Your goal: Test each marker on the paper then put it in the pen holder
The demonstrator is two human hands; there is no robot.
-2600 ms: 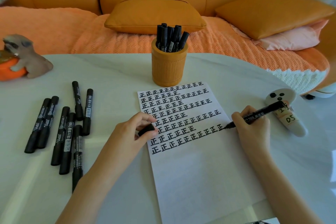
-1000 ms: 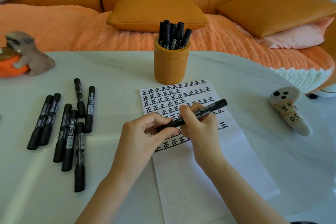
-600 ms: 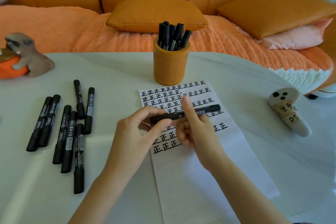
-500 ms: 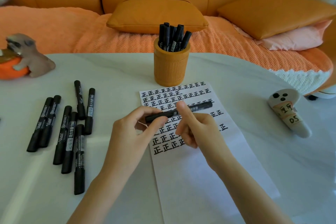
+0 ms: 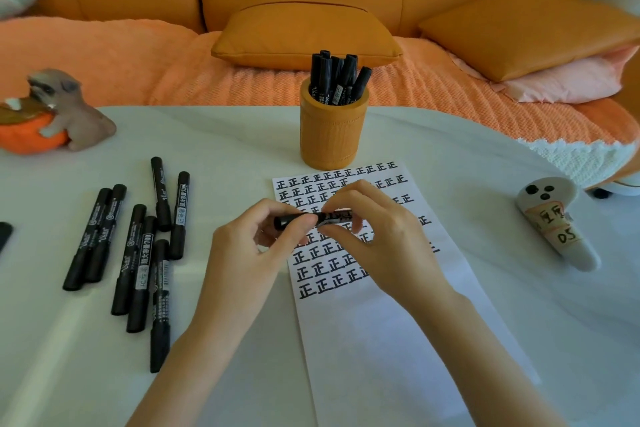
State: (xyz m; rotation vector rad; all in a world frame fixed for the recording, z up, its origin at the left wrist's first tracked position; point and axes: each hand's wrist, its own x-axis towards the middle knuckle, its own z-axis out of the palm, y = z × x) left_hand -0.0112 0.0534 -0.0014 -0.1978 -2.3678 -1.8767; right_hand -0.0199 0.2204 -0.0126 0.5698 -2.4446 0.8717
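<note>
A grey animal figurine (image 5: 69,107) on an orange base stands at the far left edge of the table (image 5: 485,163). Seven loose black markers (image 5: 138,253) lie flat near the left edge, roughly parallel, some touching. The left hand (image 5: 249,253) is curled, with thumb and fingers pinching the left end of one black marker (image 5: 298,219). This marker is held level above the written rows of the paper (image 5: 398,340), near the table's middle. Whether its cap is fully seated cannot be determined. The orange pen holder (image 5: 330,135) stands upright just beyond the far edge of the paper, with several black markers in the holder (image 5: 337,80). The right hand (image 5: 381,243) is curled, its fingertips pinching the right part of the same marker from above. A white ghost-shaped object (image 5: 554,229) with a handwritten label lies near the right edge.
</note>
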